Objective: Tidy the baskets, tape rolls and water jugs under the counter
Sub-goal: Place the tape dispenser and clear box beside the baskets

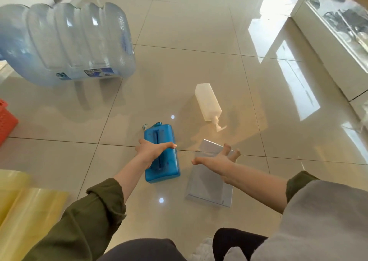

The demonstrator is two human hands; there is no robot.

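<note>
A flat blue plastic jug (162,141) lies on the tiled floor in front of me, its cap pointing away. My left hand (152,151) grips it across the middle. My right hand (219,159) hovers with fingers spread over a grey-white flat box (209,189) just right of the jug, holding nothing. A large clear blue water jug (67,43) lies on its side at the upper left. Yellow translucent tape rolls (25,211) lie at the lower left. The corner of a red basket (7,121) shows at the left edge.
A white pump bottle (208,103) lies on the floor beyond the box. A white cabinet with glass doors (338,33) runs along the right side. My knees fill the bottom edge. Glossy floor tiles stretch ahead.
</note>
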